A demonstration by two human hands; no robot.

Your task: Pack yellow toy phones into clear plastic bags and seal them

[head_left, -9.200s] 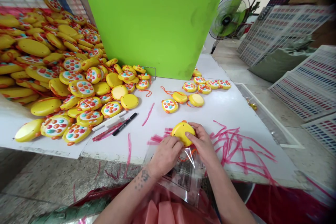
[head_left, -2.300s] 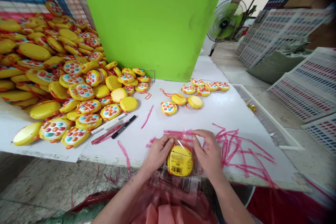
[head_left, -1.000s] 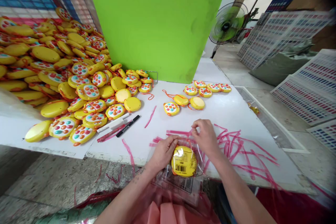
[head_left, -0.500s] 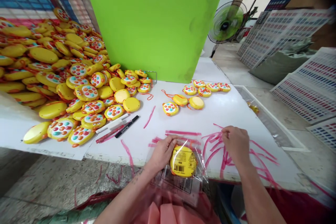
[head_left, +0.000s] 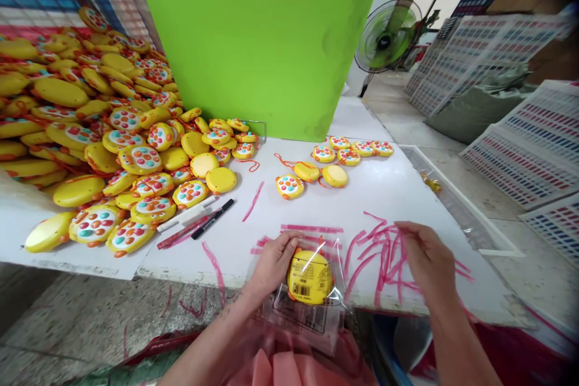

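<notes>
My left hand [head_left: 275, 262] grips the left edge of a clear plastic bag [head_left: 337, 280]. Inside the bag lies a yellow turtle-shaped toy [head_left: 311, 277], flat back up, with black print and a barcode behind the film. To the right, my right hand [head_left: 429, 262] hovers over a tangle of thin pink strips [head_left: 384, 253]. Its fingers are stretched out and slightly apart, with one strip at the fingertips. More flat clear bags [head_left: 312, 325] lie under the bagged toy near the table's front edge.
A large heap of yellow toys [head_left: 58, 93] covers the table's left. Two small groups of toys [head_left: 335, 176] sit mid-table. Black and white markers [head_left: 212, 219] lie by the heap. A green panel [head_left: 262, 42] stands behind; a fan [head_left: 383, 42] is beyond.
My right hand has shifted right, and its fingers have loosened from a closed pinch above the strips. The left hand still holds the bagged toy. The view has shifted slightly.
</notes>
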